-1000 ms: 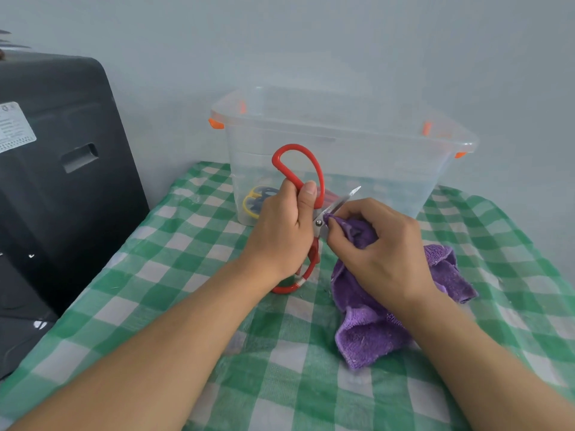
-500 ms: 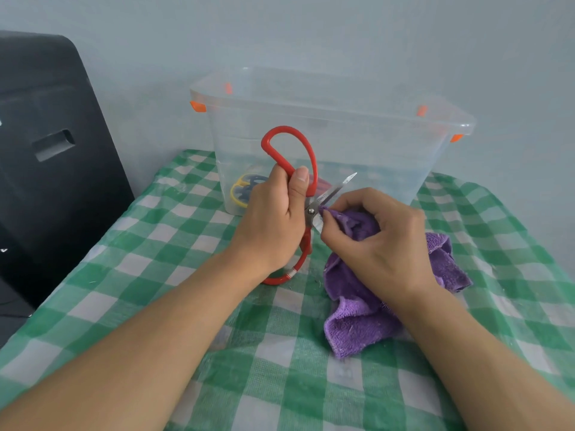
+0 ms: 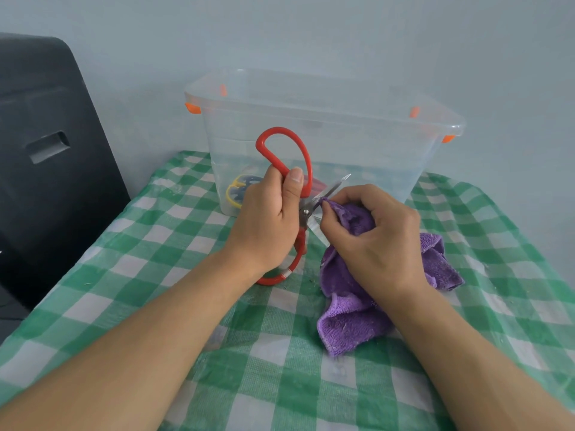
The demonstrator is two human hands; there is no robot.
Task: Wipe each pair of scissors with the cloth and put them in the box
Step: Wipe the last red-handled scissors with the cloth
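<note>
The left hand (image 3: 267, 219) grips the red-handled scissors (image 3: 284, 157) by their handles, blades pointing right and away toward the clear plastic box (image 3: 323, 129). The right hand (image 3: 370, 241) pinches a fold of the purple cloth (image 3: 351, 321) against the blades near the pivot, its fingers curled round the fabric. Compared with a second ago, the pinch sits at much the same spot by the pivot, so the wipe appears barely begun. Another pair, yellow and blue (image 3: 238, 191), already lies inside the box on the green checked tablecloth (image 3: 280, 368).
</note>
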